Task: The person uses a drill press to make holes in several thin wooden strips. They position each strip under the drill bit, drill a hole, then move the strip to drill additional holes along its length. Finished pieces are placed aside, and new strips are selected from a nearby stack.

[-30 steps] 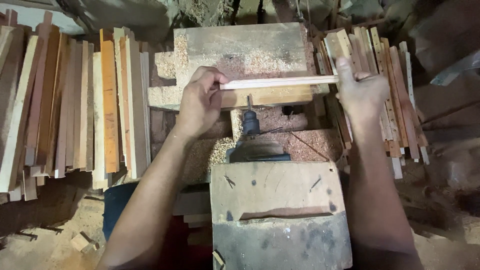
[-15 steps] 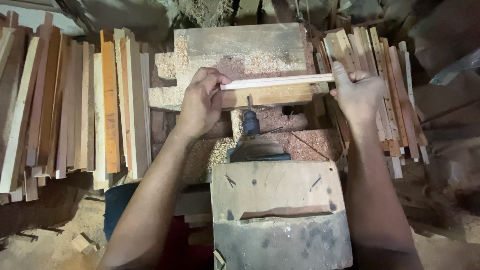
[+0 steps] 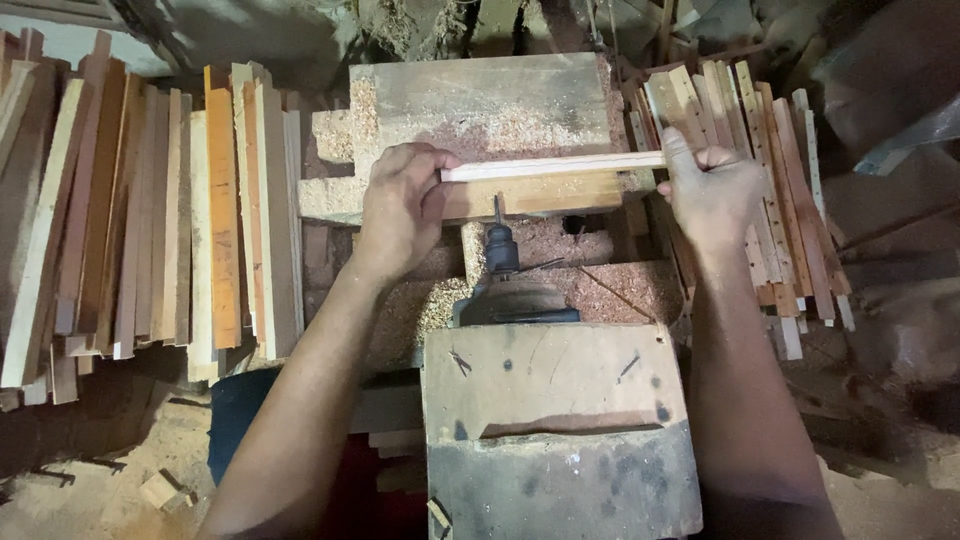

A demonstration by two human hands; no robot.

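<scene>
- Far left I see a stack of wooden slats (image 3: 150, 220) standing on end, mixed pale and orange-brown, packed side by side
- Next, my left hand (image 3: 400, 205) is curled over the left end of a thin pale wooden strip (image 3: 552, 166); fingers wrapped over the top, thumb underneath, pinching the strip
- The strip lies level, crosswise, against a thicker wooden fence block (image 3: 530, 195) on a sawdust-covered work block (image 3: 490, 100)
- Just below the strip's middle, a dark drill chuck (image 3: 500, 245) with its bit pointing up toward the strip; I cannot tell if the bit touches the wood
- Nearer me, a worn wooden box cover (image 3: 555, 400) sits over the machine body
- My right hand (image 3: 712, 190) grips the strip's right end, fingers closed, thumb pressed along it
- Far right, a second bundle of slats (image 3: 780, 200) leans just behind that hand
</scene>
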